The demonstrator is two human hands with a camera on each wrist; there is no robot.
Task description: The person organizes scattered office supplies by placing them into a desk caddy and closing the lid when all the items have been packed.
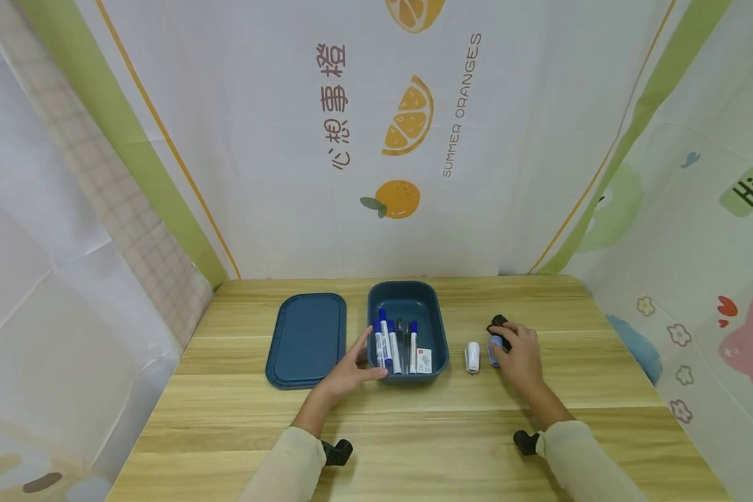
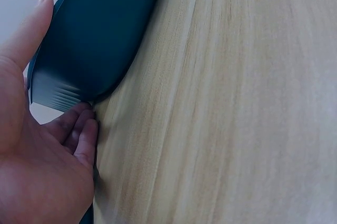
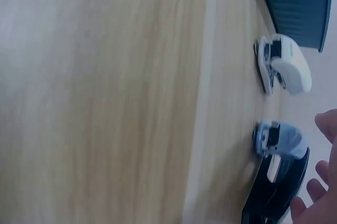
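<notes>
A dark blue open box (image 1: pixel 408 296) stands mid-table, with several blue-capped white markers (image 1: pixel 386 341), dark pens (image 1: pixel 403 338) and a small white packet (image 1: pixel 424 360) inside. My left hand (image 1: pixel 346 375) rests against the box's near left corner, its thumb and fingers spread; the left wrist view shows the fingers touching the box's lower edge. My right hand (image 1: pixel 522 357) is over a small blue stapler (image 3: pixel 283 140) and a black stapler (image 3: pixel 274 184). In the right wrist view its fingers are loosely bent and apart from both. A white mini stapler (image 1: pixel 473 357) stands to their left.
A flat dark blue lid (image 1: pixel 307 341) lies left of the box on the wooden table (image 1: pixel 427 439). Printed white curtains (image 1: pixel 276 174) hang behind the table and at both sides. Black wrist mounts (image 1: pixel 337 452) sit at both sleeves.
</notes>
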